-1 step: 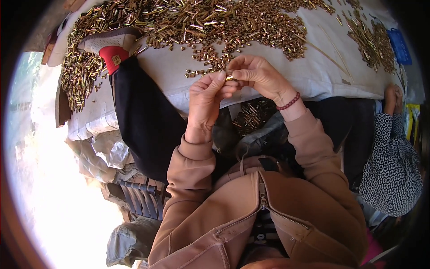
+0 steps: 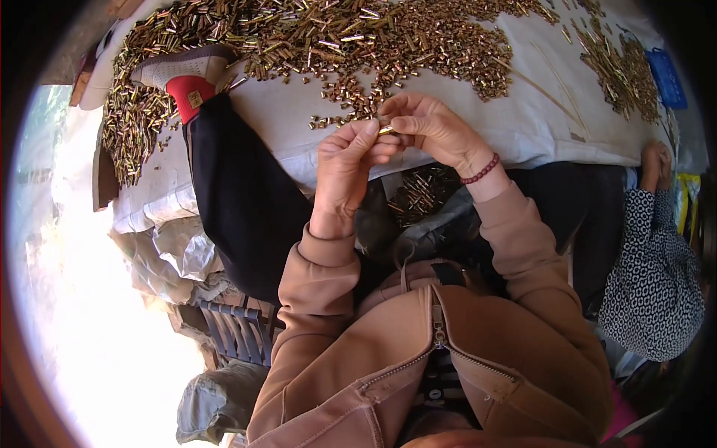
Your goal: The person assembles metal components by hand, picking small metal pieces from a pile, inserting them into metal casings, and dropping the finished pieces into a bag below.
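A small, shiny gold-coloured metal cylinder is pinched between my two hands, just over the near edge of the cloth-covered table. My left hand grips one end of it with thumb and fingers. At the other end, the thumb and forefinger of my right hand are closed on it. Fingers cover part of the cylinder, so its exact kind does not show. Right beyond my hands lies a wide heap of short metal cylinders, with longer pieces mixed in toward the left.
Below my hands a dark bag or container holds longer thin metal pieces. A leg in black trousers with a red-and-grey shoe rests on the table. Thin sticks, another pile and a co-worker's patterned sleeve are at right.
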`<state>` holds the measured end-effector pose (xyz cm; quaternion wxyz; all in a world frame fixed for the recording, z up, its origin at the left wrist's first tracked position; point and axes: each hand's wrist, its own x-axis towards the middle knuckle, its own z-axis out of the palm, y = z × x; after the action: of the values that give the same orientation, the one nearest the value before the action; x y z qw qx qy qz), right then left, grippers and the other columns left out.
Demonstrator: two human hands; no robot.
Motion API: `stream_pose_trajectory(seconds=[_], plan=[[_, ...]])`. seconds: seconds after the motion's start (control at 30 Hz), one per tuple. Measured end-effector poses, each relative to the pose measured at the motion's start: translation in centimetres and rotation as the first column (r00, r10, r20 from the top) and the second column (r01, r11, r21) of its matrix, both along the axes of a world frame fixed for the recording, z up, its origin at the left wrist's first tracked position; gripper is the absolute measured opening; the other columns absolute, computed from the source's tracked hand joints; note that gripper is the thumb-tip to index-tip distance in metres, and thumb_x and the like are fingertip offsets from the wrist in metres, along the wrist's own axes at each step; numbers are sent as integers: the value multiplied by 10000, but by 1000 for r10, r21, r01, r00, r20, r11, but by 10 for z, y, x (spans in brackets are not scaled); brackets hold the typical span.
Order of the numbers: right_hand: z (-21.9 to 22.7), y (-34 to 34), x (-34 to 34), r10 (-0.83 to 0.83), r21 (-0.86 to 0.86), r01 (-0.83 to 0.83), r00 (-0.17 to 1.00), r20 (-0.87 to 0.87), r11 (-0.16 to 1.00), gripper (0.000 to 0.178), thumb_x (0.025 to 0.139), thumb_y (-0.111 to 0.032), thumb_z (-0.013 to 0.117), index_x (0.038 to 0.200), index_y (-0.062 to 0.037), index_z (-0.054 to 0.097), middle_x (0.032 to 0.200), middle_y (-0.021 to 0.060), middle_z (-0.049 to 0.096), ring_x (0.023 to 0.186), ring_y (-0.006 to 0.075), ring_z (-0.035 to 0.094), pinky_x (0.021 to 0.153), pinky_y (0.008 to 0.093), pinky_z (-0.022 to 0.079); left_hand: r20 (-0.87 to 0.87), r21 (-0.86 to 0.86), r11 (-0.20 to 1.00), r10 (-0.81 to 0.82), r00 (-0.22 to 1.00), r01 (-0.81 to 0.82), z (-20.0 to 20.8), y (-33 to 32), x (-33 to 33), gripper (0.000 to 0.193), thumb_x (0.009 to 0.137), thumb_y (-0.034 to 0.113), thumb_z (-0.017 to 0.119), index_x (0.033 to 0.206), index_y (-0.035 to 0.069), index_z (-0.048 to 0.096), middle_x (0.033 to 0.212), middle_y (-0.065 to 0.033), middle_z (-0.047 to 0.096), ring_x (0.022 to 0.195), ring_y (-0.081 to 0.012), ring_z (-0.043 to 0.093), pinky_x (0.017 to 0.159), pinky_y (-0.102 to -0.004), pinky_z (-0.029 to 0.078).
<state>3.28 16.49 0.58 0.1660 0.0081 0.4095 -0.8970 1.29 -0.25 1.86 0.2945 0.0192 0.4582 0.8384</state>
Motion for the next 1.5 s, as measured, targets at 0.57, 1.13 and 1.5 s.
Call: stream_pose_trajectory(seconds=[0.57, 1.13, 1.5], plan=[[18, -19, -33, -62, 661, 448, 851, -521, 602, 153, 804, -149, 610, 883, -22, 642, 850, 47, 639, 747, 119, 593, 664, 228, 470, -293, -412, 745, -654, 698, 525, -1, -8, 10, 132, 826, 81, 594, 888, -29, 631, 848, -43, 638, 814, -87, 557, 745, -226, 448], [-23, -12, -71, 587, 542, 826, 517, -622, -153, 140, 756, -174, 571, 806, -56, 512, 915, 89, 524, 930, 231, 502, 864, 361, 376, -149, -462, 727, -628, 764, 508, 20, -13, 7, 138, 845, 82, 574, 904, -28, 632, 795, -1, 626, 748, -34, 522, 669, -180, 424], [4, 78, -46, 594, 560, 807, 547, -590, -187, 181, 727, -180, 616, 831, -59, 532, 934, 75, 534, 954, 246, 497, 862, 363, 390, -803, -470, 573, 38, 595, -671, 8, -13, -117, 287, 772, 230, 654, 954, 9, 629, 925, -144, 619, 868, -240, 580, 779, -324, 441]])
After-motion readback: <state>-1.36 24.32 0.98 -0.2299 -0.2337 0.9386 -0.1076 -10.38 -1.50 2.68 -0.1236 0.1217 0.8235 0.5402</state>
